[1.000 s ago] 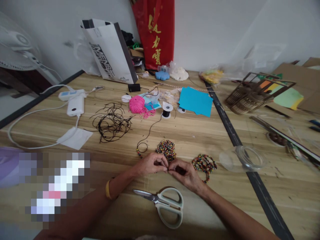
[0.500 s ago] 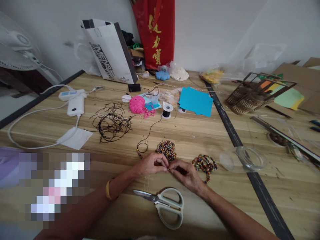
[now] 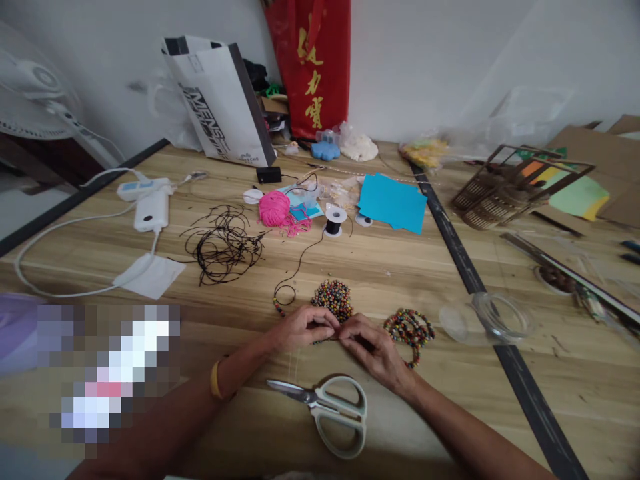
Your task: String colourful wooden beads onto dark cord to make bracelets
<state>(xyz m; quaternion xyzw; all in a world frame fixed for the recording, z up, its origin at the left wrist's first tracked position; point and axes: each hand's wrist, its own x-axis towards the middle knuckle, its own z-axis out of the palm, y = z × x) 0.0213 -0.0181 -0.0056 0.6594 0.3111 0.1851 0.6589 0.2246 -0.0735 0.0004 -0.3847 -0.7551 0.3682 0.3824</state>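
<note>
My left hand (image 3: 307,327) is pinched closed at the near edge of a pile of small multicoloured beads (image 3: 332,299). Its fingertips almost meet those of my right hand (image 3: 369,347), also pinched; whatever lies between them is too small to make out. A black cord (image 3: 301,257) runs from a white spool (image 3: 334,220) to a short beaded stretch (image 3: 278,306) just left of my left hand. Beyond my right hand lies a coiled string of beads (image 3: 409,329). Scissors with pale handles (image 3: 340,415) rest slightly open, nearer me than both hands.
A tangle of black cord (image 3: 225,247) and a white power bank (image 3: 152,205) lie at left. Pink yarn (image 3: 274,209) and blue sheets (image 3: 393,202) sit farther back. At right are a clear tape roll (image 3: 501,317) and woven baskets (image 3: 500,197).
My left fingers have closed a little and shifted slightly, their tips still near those of my right hand. The cord, beads and scissors have not moved.
</note>
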